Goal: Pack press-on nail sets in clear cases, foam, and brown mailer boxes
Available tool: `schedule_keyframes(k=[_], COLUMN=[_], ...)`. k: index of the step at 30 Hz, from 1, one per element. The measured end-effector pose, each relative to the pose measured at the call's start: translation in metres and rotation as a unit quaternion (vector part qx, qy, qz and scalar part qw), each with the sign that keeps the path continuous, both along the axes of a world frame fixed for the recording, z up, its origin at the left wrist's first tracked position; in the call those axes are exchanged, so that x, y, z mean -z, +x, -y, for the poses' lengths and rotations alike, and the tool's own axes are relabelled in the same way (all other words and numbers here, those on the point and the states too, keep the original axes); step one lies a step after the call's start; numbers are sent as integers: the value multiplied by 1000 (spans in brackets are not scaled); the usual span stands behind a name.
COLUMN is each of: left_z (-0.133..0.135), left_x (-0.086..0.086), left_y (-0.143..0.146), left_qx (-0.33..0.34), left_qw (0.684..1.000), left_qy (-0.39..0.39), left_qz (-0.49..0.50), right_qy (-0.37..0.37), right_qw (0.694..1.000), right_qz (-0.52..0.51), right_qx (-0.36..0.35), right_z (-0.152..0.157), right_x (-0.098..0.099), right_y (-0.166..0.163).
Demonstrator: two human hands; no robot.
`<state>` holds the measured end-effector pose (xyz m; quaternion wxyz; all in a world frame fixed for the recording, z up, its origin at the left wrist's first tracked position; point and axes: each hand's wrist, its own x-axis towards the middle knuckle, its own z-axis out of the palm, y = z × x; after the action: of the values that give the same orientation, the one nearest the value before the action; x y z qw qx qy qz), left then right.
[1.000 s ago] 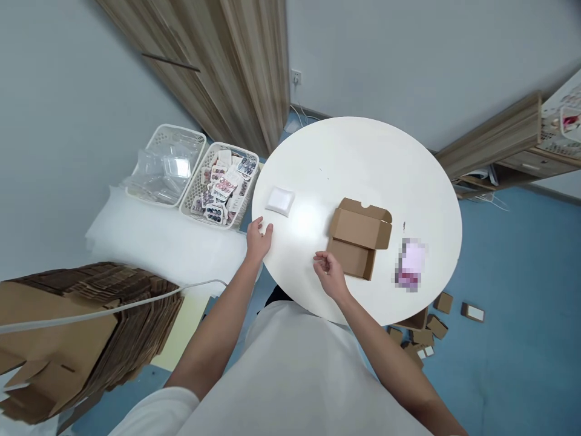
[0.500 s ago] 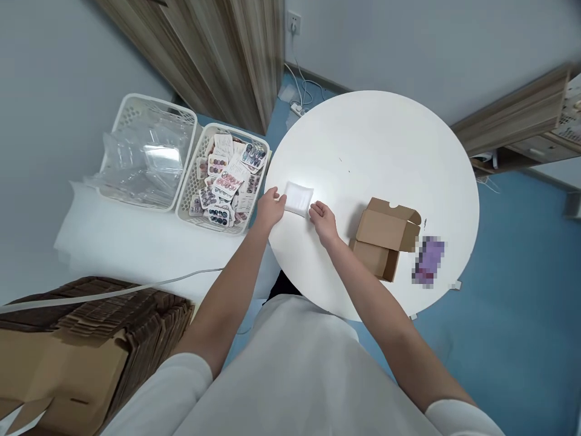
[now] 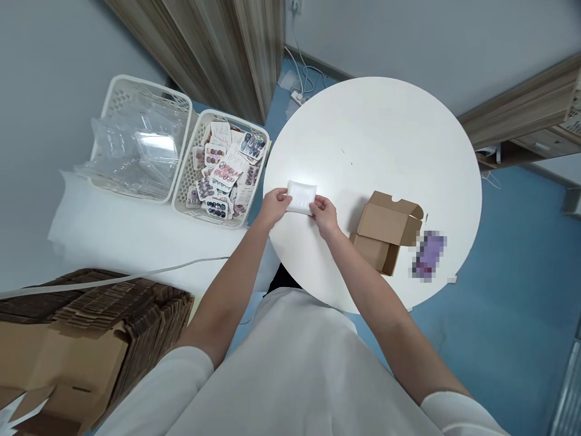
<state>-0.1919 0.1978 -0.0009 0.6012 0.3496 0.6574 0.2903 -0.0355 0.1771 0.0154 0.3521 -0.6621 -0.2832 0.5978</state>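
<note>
A small white, foam-wrapped packet [image 3: 302,197] is between my hands over the left part of the round white table [image 3: 385,133]. My left hand [image 3: 275,208] pinches its left edge between thumb and fingers. At the opposite edge my right hand [image 3: 324,215] grips it the same way. What the wrapping contains is hidden. To the right of my right hand sits an open brown cardboard box [image 3: 384,227] with its lid folded back.
Past the box lies a blurred purple item [image 3: 430,255]. Left of the table, one white basket [image 3: 181,175] holds cards of press-on nails [image 3: 227,172], another [image 3: 113,91] clear plastic packaging [image 3: 145,142]. Flattened cardboard boxes [image 3: 149,321] are stacked at lower left. A pale cable [image 3: 158,270] crosses above them.
My right hand has closed on the packet's right edge, where it was apart before. The packet now sits straighter between both hands. The whole view has shifted slightly.
</note>
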Motion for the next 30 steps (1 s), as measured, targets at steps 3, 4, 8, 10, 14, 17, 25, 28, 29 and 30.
schedule_keyframes(k=[3,4,8,10,14,17,25,28,29,30], left_z=[14,19,42,55,81,100,128,134,135,137], left_x=[-5,-6,-13,-21,-44,-59,-66,-62,-61,-59], left_y=[5,7,16,22,42,66,151,177,183,189], left_qx=[-12,-18,-52,-64,-69,-58,26,65,79,96], left_qw=[999,999,996,995,995,997,998,993,989,984], left_qy=[-17,-23,-35,-31,-13,13,59,79,88,97], left_qz=[27,35,63,70,64,49,-5,-63,-88,-111], right_qy=[7,8,23,37,80,109,126,135,137,140], right_qw=[1000,999,999,998,996,993,991,987,985,982], right_qz=[25,34,44,40,20,13,43,85,104,123], right_qx=[-4,-7,-20,-26,-35,-35,-9,8,8,1], right_z=[10,14,32,43,66,85,129,141,145,148], right_x=[-2,-3,-10,-15,-29,-43,-48,-42,-40,-39], right_y=[7,9,23,31,53,77,164,188,193,198])
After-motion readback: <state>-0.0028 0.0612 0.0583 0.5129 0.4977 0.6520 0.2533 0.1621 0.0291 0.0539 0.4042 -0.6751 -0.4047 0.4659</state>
